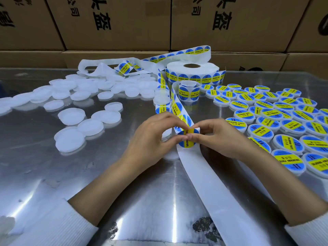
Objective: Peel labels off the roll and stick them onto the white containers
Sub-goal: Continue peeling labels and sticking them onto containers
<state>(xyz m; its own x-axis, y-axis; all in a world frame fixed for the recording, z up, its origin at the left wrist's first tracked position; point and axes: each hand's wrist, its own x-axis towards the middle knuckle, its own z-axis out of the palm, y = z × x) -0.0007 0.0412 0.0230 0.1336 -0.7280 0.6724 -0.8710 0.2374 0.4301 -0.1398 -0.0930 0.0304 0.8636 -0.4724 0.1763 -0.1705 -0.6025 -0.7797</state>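
Now, your bare lids (71, 115) wait toward the bench's (124, 201) left edge, and at its middle your left hand (150, 137) pinches the strip (204, 176) while your right hand (218, 137) pinches the round label (188, 141). Thin, limp and sticky, it probably lifts best by its rim. Finished lids (284, 125) crowd the right edge.
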